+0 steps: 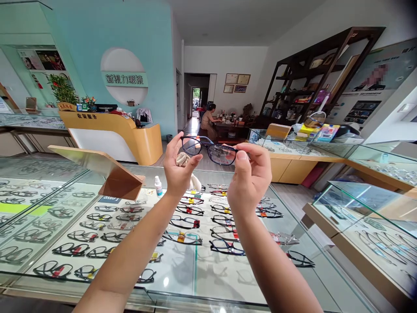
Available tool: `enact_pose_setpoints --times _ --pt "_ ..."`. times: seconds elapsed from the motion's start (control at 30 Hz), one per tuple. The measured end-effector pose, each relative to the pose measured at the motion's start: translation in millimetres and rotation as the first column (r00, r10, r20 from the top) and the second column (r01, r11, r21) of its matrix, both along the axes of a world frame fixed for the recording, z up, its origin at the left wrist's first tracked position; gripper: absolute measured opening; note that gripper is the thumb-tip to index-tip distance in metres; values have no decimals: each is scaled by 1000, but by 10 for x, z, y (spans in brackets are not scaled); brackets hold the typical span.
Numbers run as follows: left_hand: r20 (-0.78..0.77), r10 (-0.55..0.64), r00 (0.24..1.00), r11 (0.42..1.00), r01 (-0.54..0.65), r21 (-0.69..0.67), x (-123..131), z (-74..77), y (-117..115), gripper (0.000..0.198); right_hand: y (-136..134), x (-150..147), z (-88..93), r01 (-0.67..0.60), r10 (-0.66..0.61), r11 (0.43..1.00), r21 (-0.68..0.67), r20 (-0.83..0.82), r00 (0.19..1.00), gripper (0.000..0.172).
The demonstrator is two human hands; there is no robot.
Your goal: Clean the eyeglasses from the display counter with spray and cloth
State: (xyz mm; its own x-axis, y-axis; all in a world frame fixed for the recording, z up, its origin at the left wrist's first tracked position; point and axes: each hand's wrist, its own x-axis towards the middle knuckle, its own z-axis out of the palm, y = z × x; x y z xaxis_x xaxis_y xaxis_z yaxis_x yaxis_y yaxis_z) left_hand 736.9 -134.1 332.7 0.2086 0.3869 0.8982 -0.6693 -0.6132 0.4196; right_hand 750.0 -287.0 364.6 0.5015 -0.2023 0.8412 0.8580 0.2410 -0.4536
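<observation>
A pair of dark-framed eyeglasses [222,155] is held up in the air above the glass display case [176,271]. My left hand [178,163] grips the left end of the frame and also has a crumpled beige cloth [183,159] tucked in its palm. At the other end, the thumb and fingers of my right hand [250,171] pinch the frame near its hinge. A small white bottle [158,187] stands on the glass left of my left forearm. Behind my left wrist lies a whitish object [195,183], partly hidden.
Rows of eyeglasses [185,221] lie inside the case under the glass. A tilted wooden-framed mirror or stand [120,180] is on the left. Other glass cases [374,217] line the right side. A person [208,119] sits at a desk at the back.
</observation>
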Motion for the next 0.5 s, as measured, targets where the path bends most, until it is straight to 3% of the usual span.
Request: enact_pose_setpoints --times 0.13,0.23,0.3,0.4,0.5 --pt "-68 -15 998 1000 16 10 -18 -8 -27 79 -15 105 -29 -130 130 991 2 -107 986 23" --pt "-77 9 997 999 -7 37 -68 29 -5 78 -136 213 16 -140 132 988 -63 -112 985 20" --pt "-73 57 996 996 -51 78 -127 79 30 77 -270 254 92 -109 95 977 -181 -83 992 18" --pt "-61 157 986 965 -140 220 -237 174 83 71 -453 256 212 5 3 901 -435 19 1000 16" --pt "-7 222 975 898 -201 392 -338 260 100 66 -516 238 259 71 -15 815 -576 101 995 11"
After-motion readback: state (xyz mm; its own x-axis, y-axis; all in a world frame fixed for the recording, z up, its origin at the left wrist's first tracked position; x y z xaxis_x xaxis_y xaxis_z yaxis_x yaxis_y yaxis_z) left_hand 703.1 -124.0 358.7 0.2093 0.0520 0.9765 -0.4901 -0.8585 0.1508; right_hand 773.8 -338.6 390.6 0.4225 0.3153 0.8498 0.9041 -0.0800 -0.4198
